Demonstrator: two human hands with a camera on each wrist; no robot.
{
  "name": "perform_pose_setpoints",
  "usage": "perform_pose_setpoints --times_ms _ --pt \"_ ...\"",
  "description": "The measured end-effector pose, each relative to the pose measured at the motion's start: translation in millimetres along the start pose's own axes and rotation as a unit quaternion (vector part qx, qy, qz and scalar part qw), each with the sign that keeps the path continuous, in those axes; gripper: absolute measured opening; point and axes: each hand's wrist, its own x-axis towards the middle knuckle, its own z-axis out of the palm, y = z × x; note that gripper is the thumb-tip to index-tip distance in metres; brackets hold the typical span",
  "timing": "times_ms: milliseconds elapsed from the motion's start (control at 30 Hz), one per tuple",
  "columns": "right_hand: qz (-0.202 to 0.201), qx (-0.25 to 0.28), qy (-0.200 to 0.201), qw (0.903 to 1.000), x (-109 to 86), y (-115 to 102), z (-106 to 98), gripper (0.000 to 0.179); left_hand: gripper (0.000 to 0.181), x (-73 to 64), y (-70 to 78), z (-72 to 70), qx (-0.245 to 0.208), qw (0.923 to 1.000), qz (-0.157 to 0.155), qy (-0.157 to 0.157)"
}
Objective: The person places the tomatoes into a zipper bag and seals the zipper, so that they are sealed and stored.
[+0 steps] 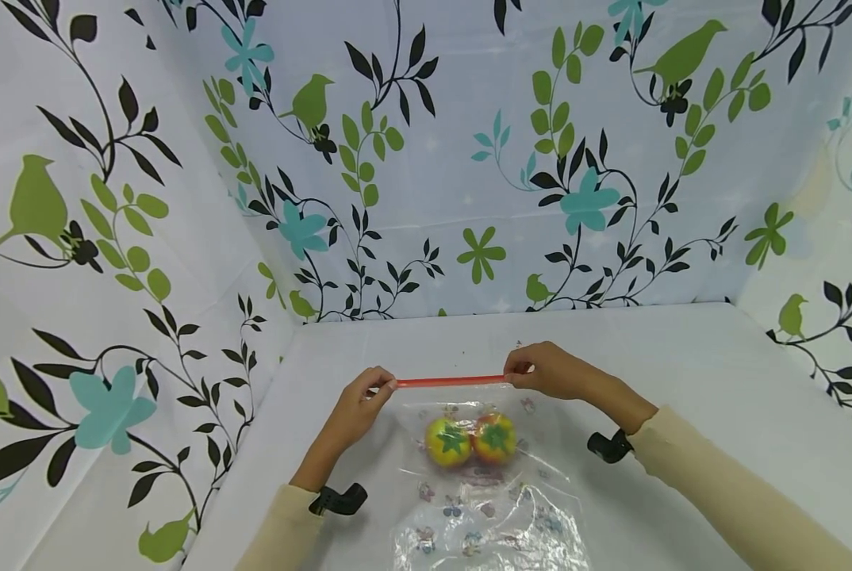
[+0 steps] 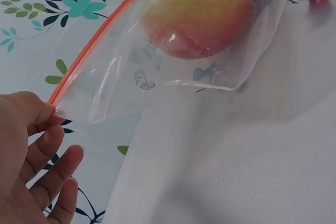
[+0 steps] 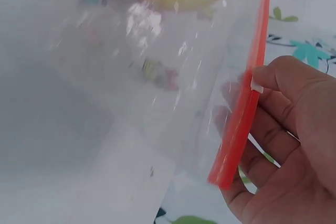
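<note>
A clear zip bag with small printed figures hangs between both hands, its red zip strip stretched level. Inside it sit two round yellow-and-red toy tomatoes with green star-shaped tops, side by side just below the strip. My left hand pinches the strip's left end between thumb and forefinger; the other fingers are loosely spread in the left wrist view. With thumb and fingers, my right hand grips the small white slider on the strip. A short length of strip extends past that slider.
Under the bag is a white tabletop. Behind and at the sides hangs a white curtain printed with leaves, birds and flowers. Each wrist carries a small black camera.
</note>
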Motion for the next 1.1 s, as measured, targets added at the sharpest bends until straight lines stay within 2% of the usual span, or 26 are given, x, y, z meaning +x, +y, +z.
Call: perform_pose_setpoints --times_ms 200,500,667,933,1100 --pt "0.02 -0.008 0.004 0.9998 -16.5 18 -13 0.009 0.015 1.6 -3.2 -0.3 -0.003 1.0 0.001 -0.005" --pt "0.033 -0.016 0.01 0.9993 -27.8 33 -20 0.007 0.014 3.5 -11.1 0.8 -0.001 1.0 0.003 -0.003" --pt "0.038 -0.004 0.009 0.9992 -28.5 36 -19 0.008 0.013 3.2 -12.2 1.3 -0.004 0.9999 -0.002 -0.009" --pt "0.048 0.011 0.04 0.998 -24.8 38 -12 0.007 0.013 2.1 -15.4 2.1 -0.017 0.9989 -0.032 -0.029" --pt "0.047 0.003 0.055 0.9973 -25.8 34 -11 0.01 0.013 1.6 -15.6 1.8 -0.021 0.9986 -0.042 -0.023"
